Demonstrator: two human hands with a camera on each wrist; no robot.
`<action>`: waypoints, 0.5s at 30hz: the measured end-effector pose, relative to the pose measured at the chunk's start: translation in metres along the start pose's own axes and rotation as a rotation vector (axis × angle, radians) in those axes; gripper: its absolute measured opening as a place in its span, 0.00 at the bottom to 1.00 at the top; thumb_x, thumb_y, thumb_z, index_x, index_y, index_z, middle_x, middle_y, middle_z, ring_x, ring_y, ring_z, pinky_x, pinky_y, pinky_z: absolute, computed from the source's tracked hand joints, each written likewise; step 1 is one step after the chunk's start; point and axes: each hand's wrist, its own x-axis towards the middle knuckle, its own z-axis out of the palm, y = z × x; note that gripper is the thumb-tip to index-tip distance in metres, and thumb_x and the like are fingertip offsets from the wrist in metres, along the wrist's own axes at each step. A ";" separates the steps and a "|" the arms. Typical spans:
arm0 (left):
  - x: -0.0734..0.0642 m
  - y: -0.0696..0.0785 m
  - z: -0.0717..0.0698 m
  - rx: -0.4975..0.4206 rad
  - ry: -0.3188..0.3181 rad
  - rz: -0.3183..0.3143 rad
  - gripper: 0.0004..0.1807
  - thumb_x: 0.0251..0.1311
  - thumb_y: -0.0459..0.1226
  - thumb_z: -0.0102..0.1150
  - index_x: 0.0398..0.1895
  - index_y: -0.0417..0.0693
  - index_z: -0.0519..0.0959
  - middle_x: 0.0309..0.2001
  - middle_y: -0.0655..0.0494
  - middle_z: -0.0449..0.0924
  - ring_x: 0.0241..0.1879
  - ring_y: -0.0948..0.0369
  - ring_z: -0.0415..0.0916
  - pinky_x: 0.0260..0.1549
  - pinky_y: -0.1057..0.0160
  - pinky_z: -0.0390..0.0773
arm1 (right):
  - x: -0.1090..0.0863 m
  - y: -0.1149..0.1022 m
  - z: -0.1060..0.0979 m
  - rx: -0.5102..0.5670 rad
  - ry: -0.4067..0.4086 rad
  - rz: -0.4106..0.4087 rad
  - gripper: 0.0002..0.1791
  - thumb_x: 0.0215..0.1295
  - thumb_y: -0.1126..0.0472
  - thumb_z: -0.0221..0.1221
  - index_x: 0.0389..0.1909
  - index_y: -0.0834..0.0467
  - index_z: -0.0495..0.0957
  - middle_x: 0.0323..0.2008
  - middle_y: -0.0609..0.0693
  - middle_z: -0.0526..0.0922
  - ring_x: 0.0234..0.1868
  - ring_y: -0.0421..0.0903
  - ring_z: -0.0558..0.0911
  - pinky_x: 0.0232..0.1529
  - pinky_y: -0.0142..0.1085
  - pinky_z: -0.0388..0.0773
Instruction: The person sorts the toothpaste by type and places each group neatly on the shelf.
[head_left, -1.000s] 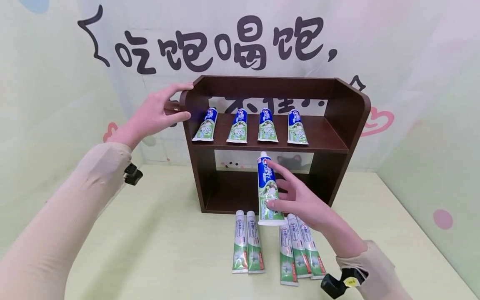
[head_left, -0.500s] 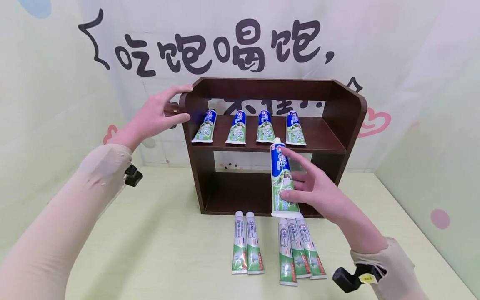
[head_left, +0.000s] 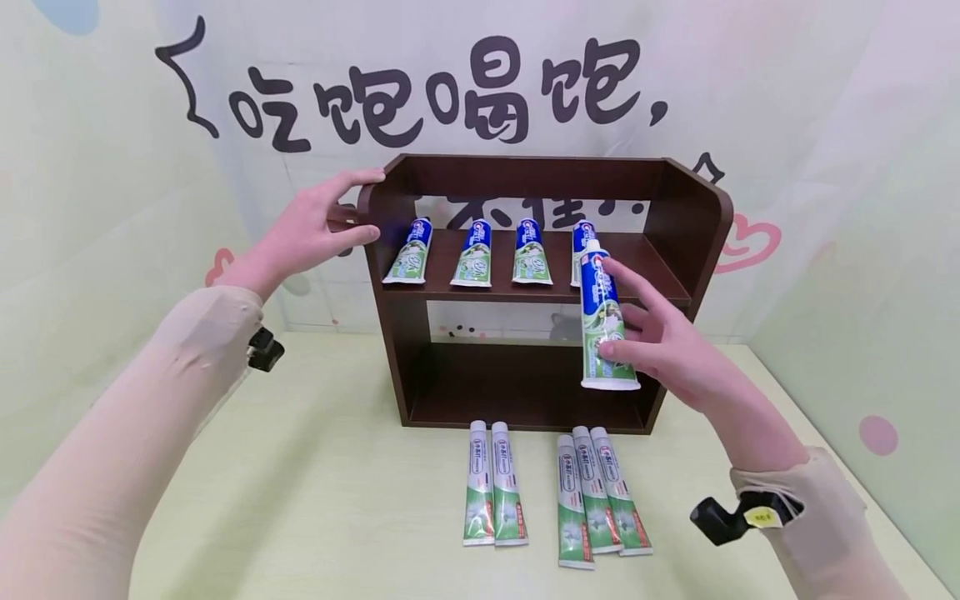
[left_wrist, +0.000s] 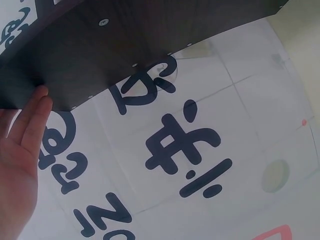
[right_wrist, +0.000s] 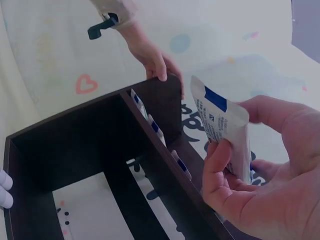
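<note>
My right hand (head_left: 675, 350) pinches a blue-and-green toothpaste tube (head_left: 600, 321) between thumb and fingers, cap up. In the head view it hangs in front of the upper shelf and overlaps the rightmost tube (head_left: 576, 258) there. Seen from the right wrist, the tube's flat end (right_wrist: 220, 107) faces the camera. My left hand (head_left: 307, 225) rests with extended fingers and thumb against the left side of a dark brown two-tier rack (head_left: 525, 175). Fingers (left_wrist: 42, 107) touch the panel's outer face in the left wrist view. Other blue-and-green tubes (head_left: 472, 254) lie in a spaced row on the upper shelf.
Several white-and-green toothpaste tubes (head_left: 480, 492) lie on the pale table (head_left: 337, 500) before the rack, a pair at left and a fanned group (head_left: 592, 500) at right. The rack's lower shelf (head_left: 480, 383) is bare. A printed wall (head_left: 225, 192) stands behind.
My right hand has carried the held tube up and to the right, from before the lower shelf to the front of the upper shelf's right end. My left hand stays in place.
</note>
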 end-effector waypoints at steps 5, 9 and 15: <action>-0.001 0.000 -0.001 -0.005 -0.008 -0.008 0.36 0.64 0.38 0.63 0.74 0.59 0.62 0.76 0.59 0.61 0.57 0.43 0.80 0.51 0.74 0.80 | 0.003 -0.001 -0.011 -0.027 -0.055 -0.015 0.53 0.63 0.69 0.59 0.77 0.32 0.41 0.75 0.57 0.50 0.60 0.52 0.74 0.49 0.37 0.85; -0.001 0.000 -0.002 0.000 -0.009 -0.016 0.36 0.64 0.39 0.63 0.74 0.59 0.62 0.76 0.60 0.61 0.58 0.44 0.80 0.53 0.69 0.81 | 0.004 -0.003 -0.019 -0.055 -0.064 -0.013 0.55 0.62 0.70 0.59 0.78 0.31 0.39 0.74 0.58 0.51 0.59 0.52 0.76 0.50 0.36 0.85; 0.000 0.000 -0.002 0.003 -0.020 -0.010 0.36 0.64 0.40 0.63 0.74 0.59 0.61 0.76 0.60 0.59 0.58 0.44 0.80 0.54 0.66 0.81 | 0.005 -0.007 -0.031 -0.074 -0.030 0.008 0.55 0.62 0.70 0.60 0.78 0.32 0.39 0.73 0.60 0.52 0.58 0.47 0.78 0.50 0.35 0.85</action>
